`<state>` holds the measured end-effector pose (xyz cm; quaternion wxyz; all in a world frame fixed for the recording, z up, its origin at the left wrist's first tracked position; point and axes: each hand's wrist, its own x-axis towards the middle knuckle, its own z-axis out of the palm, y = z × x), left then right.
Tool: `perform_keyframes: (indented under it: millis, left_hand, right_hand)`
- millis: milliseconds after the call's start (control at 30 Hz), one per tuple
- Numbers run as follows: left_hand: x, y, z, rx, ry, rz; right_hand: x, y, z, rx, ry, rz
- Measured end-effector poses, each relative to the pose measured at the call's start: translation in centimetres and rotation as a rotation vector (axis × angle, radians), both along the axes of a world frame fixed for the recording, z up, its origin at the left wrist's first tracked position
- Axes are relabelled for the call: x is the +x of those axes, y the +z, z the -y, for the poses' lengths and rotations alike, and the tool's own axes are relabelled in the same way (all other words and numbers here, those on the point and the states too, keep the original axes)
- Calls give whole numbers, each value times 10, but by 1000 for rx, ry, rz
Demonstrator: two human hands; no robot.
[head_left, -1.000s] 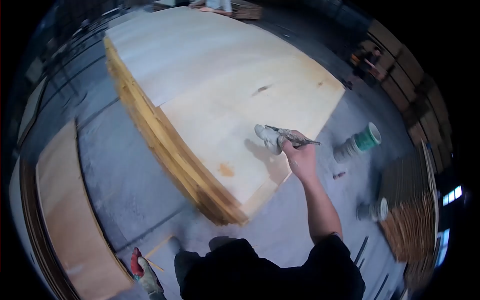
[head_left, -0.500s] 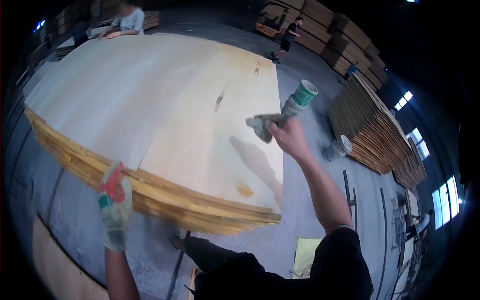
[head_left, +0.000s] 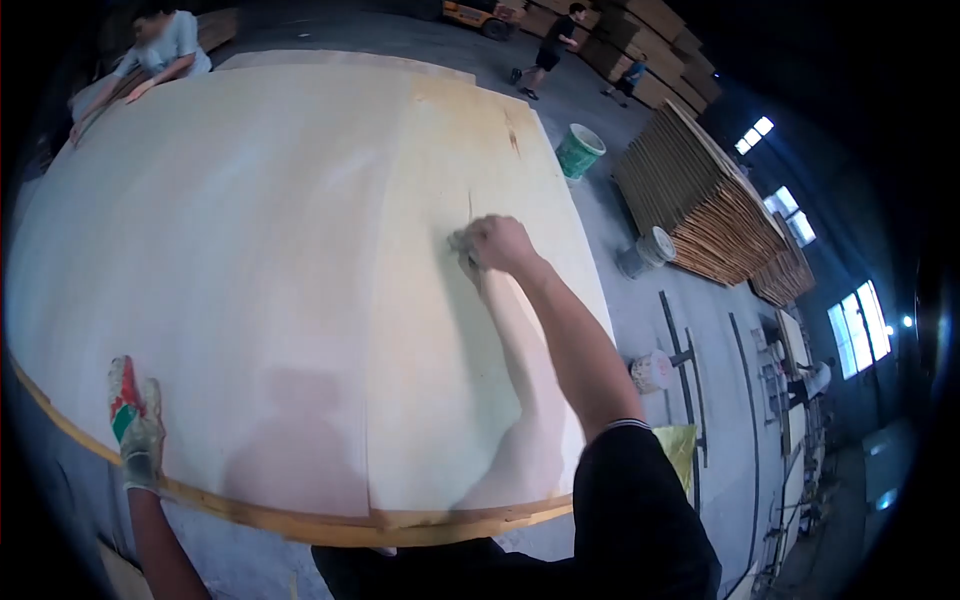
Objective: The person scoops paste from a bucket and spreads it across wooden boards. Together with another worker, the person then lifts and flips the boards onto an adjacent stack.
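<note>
My right hand, bare, is closed around a putty knife smeared with grey paste. It is low over the pale plywood sheet, just below a narrow crack in the wood; whether the blade touches the surface I cannot tell. My left hand, in a white glove with red and green patches, lies near the sheet's near left edge, fingers stretched out and holding nothing. Another dark split shows farther up the sheet.
A green bucket stands beyond the sheet's right edge, with more buckets nearby. A tall stack of boards is behind them. One person leans over the far left corner; another walks at the back.
My right hand has come down from above the right edge to the crack with the putty knife. My left hand has moved from the stack's front edge onto the sheet. My view has shifted forward.
</note>
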<state>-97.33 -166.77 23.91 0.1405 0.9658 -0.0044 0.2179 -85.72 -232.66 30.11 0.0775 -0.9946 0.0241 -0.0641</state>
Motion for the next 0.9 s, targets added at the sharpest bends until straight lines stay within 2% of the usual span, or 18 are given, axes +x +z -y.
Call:
perform_keyframes:
  millis: [100,133,167,200,267,300,333,400,433,500,533,600,667,700,767,800,867,900]
  left_hand:
    - [50,-41,-61,121,18,71]
    - [65,-38,-62,109,-5,76]
    - [78,-32,-62,86,41,13]
    - [98,-21,-65,67,90,-52]
    - [108,-7,-53,30,94,-48]
    - [100,-7,-49,7,104,-47]
    - [101,-7,-49,5,118,-58]
    - [101,-10,-49,-64,106,-13]
    - [100,-10,-48,-62,133,-18]
    - [102,-9,-45,31,95,13]
    - [102,-6,-41,39,116,3]
    - [100,2,-33,66,133,-17]
    - [97,5,-28,98,169,-50]
    - [96,6,-27,125,188,-52]
    - [98,-8,-41,121,157,-21]
    - [99,-13,-46,122,133,11]
    - [101,-17,-42,141,132,23]
    - [102,-18,-40,164,151,38]
  right_hand:
    - [-75,-2,17,66,218,1]
    - [-99,2,12,211,177,-31]
    - [-112,27,-5,401,-10,-310]
    - [-106,37,-19,399,-29,-308]
    - [-80,50,-34,434,-27,-202]
    - [-59,43,-43,474,-26,115]
    - [-21,46,-47,897,-39,113]
    - [55,45,-62,1471,-176,115]
    - [92,35,-55,1473,-159,90]
    - [171,-13,-32,1091,-352,-117]
    - [214,-36,-28,433,-298,-34]
    - [235,-48,-52,-218,-204,32]
    - [204,2,-102,-56,-245,-37]
    - [188,2,-98,-59,-252,-44]
    - [145,11,-82,190,-39,-158]
    - [115,13,-82,187,-60,-154]
    - [44,4,-89,234,142,-57]
    - [0,2,-98,169,179,-51]
